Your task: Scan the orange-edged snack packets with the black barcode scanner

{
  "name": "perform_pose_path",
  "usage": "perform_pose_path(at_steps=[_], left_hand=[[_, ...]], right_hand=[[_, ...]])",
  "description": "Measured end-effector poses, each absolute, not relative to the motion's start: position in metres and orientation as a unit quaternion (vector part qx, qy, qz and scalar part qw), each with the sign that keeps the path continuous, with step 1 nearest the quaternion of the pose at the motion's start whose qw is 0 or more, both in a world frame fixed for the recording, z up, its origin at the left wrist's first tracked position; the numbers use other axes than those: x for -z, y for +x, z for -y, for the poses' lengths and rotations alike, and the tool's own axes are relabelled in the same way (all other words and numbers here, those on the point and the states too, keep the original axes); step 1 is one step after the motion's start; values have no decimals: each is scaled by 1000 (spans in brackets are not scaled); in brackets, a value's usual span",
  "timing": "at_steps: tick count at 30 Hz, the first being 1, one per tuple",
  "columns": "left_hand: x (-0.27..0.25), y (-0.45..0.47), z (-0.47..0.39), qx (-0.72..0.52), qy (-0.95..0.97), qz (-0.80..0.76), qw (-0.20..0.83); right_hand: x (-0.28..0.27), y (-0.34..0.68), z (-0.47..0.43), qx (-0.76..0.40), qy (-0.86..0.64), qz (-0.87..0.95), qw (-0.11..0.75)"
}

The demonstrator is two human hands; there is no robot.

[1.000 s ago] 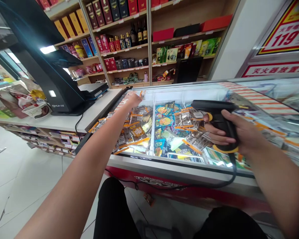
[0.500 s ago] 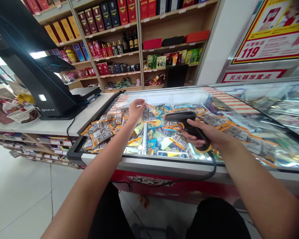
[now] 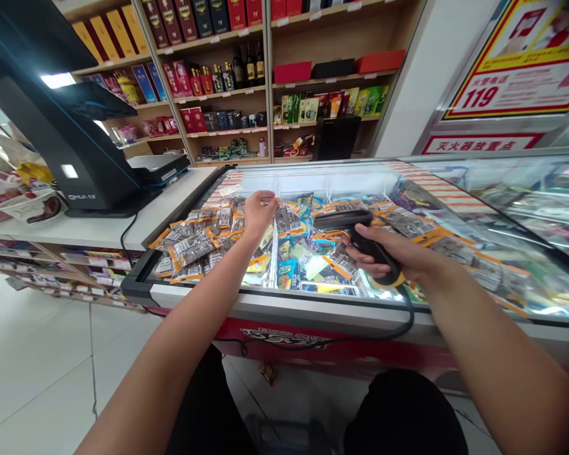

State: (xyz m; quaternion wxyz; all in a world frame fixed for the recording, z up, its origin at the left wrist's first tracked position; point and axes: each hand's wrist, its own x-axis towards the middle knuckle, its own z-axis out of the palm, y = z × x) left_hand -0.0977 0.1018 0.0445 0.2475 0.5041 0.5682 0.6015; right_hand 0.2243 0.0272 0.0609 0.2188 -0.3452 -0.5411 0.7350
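Observation:
My right hand [image 3: 382, 249] is wrapped round the handle of a black barcode scanner [image 3: 342, 219], its head turned left. A dark cable runs from the handle down over the freezer's front. My left hand [image 3: 260, 215] pinches the edge of a small clear snack packet [image 3: 288, 218] with orange ends and a printed label. That packet is in front of the scanner's head, a short gap apart from it. Beneath my left forearm, many similar packets [image 3: 194, 246] lie heaped on the glass top. More of them [image 3: 408, 221] are spread out to the right of the scanner.
The chest freezer [image 3: 180, 297] holds colourful bags under its glass. Left of it, a counter [image 3: 99, 234] bears a black checkout machine [image 3: 95, 170] and a white bowl [image 3: 31, 207]. Shelves [image 3: 232, 91] of boxes and bottles stand behind. One packet [image 3: 268, 374] lies on the floor.
The view has shifted slightly, with the shelves now higher in the picture. Both hands keep nearly the same place, still holding the packet and the scanner.

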Motion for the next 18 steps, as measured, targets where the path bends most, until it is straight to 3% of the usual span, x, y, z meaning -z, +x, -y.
perform_pose_path(at_steps=[11, 16, 18], left_hand=[[-49, -87, -95, -544, 545, -591, 241], [-55, -83, -68, -337, 708, -613, 95], [-54, -85, -56, -235, 753, -609, 82]], right_hand=[[-65, 225, -27, -728, -349, 552, 207], [-71, 225, -22, -715, -350, 565, 215], [-71, 225, -23, -718, -339, 567, 219]])
